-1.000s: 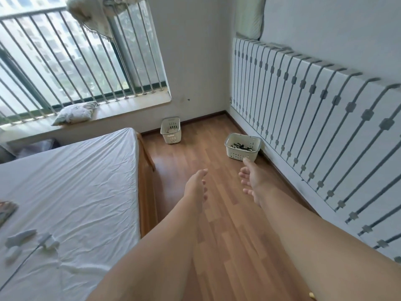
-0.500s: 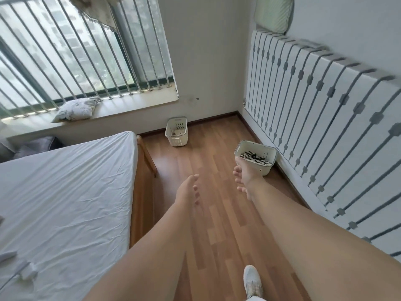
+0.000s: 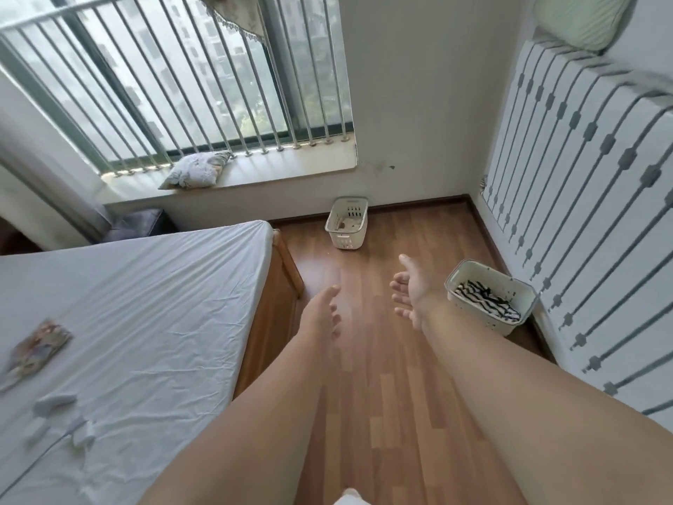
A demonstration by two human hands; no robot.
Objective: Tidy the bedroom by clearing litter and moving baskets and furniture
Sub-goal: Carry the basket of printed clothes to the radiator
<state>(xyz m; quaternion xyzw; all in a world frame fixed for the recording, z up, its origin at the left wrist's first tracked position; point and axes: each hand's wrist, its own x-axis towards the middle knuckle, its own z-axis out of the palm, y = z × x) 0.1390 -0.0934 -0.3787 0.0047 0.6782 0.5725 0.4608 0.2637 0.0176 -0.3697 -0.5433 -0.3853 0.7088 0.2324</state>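
Two white plastic baskets stand on the wooden floor. The far basket (image 3: 346,223) is by the wall under the window, with a little debris inside. The near basket (image 3: 490,296) sits by the right wall and holds striped black-and-white cloth. My right hand (image 3: 411,289) hovers open just left of the near basket, palm turned inward, touching nothing. My left hand (image 3: 324,315) is stretched out over the floor beside the bed corner, fingers relaxed and empty.
The bed (image 3: 145,322) with a white sheet fills the left; a packet (image 3: 36,346) and small white bits (image 3: 54,402) lie on it. A cushion (image 3: 196,169) rests on the window sill. A padded panel (image 3: 582,176) leans along the right wall.
The view has shifted back and to the right. My right hand has come away from the near basket's rim and opened, palm inward. My left hand stays stretched out and empty.
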